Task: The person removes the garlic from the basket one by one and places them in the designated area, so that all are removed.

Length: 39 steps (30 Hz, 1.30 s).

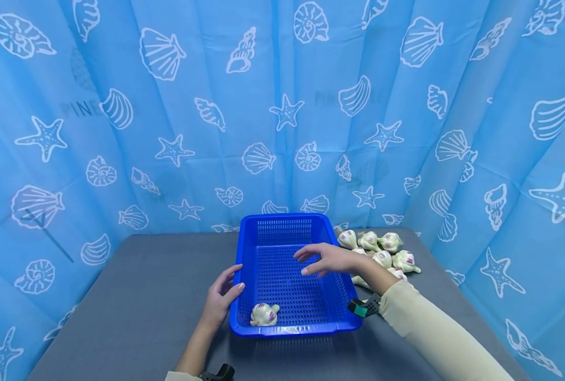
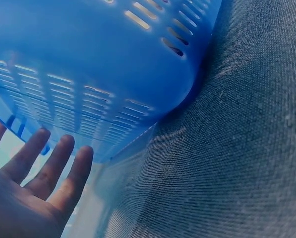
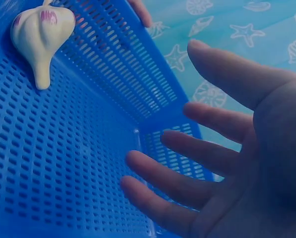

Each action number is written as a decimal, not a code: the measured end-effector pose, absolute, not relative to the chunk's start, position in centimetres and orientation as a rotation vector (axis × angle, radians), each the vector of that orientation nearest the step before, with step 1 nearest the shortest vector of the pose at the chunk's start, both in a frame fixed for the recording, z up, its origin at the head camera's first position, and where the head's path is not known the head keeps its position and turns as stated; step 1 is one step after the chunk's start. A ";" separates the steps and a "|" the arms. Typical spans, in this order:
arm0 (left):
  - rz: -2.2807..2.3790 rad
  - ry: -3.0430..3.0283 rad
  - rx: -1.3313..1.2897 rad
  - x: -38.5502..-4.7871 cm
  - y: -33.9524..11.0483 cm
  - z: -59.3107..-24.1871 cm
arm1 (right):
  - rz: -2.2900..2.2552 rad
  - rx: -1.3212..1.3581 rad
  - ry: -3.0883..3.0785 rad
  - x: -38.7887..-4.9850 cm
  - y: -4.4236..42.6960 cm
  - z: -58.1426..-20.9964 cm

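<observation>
A blue perforated plastic basket (image 1: 294, 330) stands on the grey table, with one garlic bulb (image 1: 264, 315) in its near left corner. That garlic bulb (image 3: 42, 39) shows purple streaks and a pale stem in the right wrist view. My left hand (image 1: 221, 296) rests against the basket's left rim, thumb and fingertips at the edge. In the left wrist view, the left hand's fingers (image 2: 56, 166) are extended beside the basket's outer wall. Over the basket's interior hovers my right hand (image 1: 332, 259), holding nothing. Its fingers (image 3: 178, 186) are spread and loosely extended in the right wrist view.
Several garlic bulbs (image 1: 382, 258) lie heaped on the table just right of the basket, partly hidden by the right forearm. The grey table (image 1: 168, 286) stretches out left of the basket. A blue shell-patterned curtain (image 1: 206, 132) encloses the back and sides.
</observation>
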<state>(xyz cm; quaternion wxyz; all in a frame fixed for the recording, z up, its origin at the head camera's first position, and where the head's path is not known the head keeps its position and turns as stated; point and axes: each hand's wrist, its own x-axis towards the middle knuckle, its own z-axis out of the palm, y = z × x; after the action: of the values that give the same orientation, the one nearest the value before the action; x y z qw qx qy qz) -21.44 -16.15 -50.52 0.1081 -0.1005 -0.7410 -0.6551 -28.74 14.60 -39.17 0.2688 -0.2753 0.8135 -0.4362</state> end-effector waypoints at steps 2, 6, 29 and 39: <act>-1.929 -2.178 -0.297 -21.5 -16.1 -50.5 | -1.152 -0.722 2.166 -28.8 13.9 -39.2; -1.923 -2.187 -0.285 -21.5 -16.1 -50.4 | -1.117 -0.699 2.102 -28.9 12.5 -39.4; -1.958 -2.160 -0.352 -21.0 -16.1 -49.1 | -0.941 -0.628 1.780 -29.2 6.1 -42.4; -1.978 -2.143 -0.351 -21.6 -16.4 -50.5 | -0.805 -0.565 1.724 -28.4 3.9 -42.8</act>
<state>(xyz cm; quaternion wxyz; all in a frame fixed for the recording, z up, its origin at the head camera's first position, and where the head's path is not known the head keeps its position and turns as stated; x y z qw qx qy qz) -21.59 -16.39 -50.45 0.1019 -0.1188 -0.7258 -0.6699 -28.45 3.91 -42.81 0.5469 -0.2383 0.7272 -0.3395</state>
